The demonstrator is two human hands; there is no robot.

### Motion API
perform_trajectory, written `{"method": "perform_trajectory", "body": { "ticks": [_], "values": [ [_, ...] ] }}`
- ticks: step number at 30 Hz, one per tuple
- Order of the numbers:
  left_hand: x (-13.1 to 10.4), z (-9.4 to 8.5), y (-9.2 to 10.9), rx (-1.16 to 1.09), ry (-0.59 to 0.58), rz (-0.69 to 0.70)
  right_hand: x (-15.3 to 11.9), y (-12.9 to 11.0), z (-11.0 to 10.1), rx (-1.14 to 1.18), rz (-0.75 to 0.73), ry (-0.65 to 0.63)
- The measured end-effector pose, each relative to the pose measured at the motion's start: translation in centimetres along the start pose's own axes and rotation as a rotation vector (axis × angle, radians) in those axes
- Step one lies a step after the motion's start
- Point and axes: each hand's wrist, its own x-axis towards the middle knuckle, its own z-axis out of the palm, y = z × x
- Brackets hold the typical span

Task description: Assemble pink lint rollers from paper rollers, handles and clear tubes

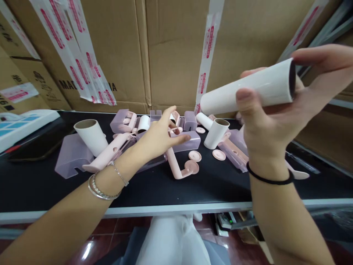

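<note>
Holds a white tube raised at the right, above the black table, in the right hand, gripped with thumb on the near side, fingers behind and one at the rim of the open right end. Points the tube's other end left, well past the thumb tip. Reaches with the left hand over mid-table, with thumb and forefinger spread wide in front of a purple cover; cannot tell whether touching it. Has a pink bent arm just nearer than that thumb, with pink discs to its right. Has an upright tube below the raised one, and a tilted tube at left.
</note>
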Motion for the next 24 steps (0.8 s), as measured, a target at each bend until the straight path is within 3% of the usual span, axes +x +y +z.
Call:
{"method": "perform_trajectory", "body": {
  "ticks": [3, 5, 7, 9, 12, 15, 20, 22, 24],
  "values": [
    [0.2, -0.3, -0.3, 0.024, 0.022, -0.016, 0.1, 0.3, -0.2, -0.142, -0.002, -0.152],
    [0.3, -0.4, -0.2, 0.027, -0.064, -0.033, 0.1, 0.8, 0.3, -0.145, 0.034, -0.286],
    [0.2, -0.4, 0.1, 0.022, -0.178, -0.013, -0.1, 1.2, 1.1, -0.114, 0.025, -0.322],
    [0.0, -0.3, 0.5, 0.003, -0.227, 0.044, -0.4, 1.3, 1.9, -0.096, 0.003, -0.327],
    [-0.1, -0.4, 0.8, 0.014, -0.173, 0.115, -0.8, 0.9, 2.7, -0.054, 0.011, -0.266],
    [-0.1, -0.7, 0.7, 0.078, -0.189, 0.099, -1.0, 0.3, 2.9, -0.008, -0.006, -0.268],
    [0.3, -0.9, 0.3, 0.007, -0.148, 0.088, 0.1, 1.1, 1.0, 0.317, -0.003, -0.164],
    [0.5, -1.0, 0.1, -0.027, -0.133, 0.076, 0.7, 1.8, -0.1, 0.194, 0.113, -0.121],
    [0.5, -1.1, -0.1, -0.045, -0.142, 0.055, 0.9, 2.5, -0.6, -0.153, 0.223, -0.243]
  ]
}}
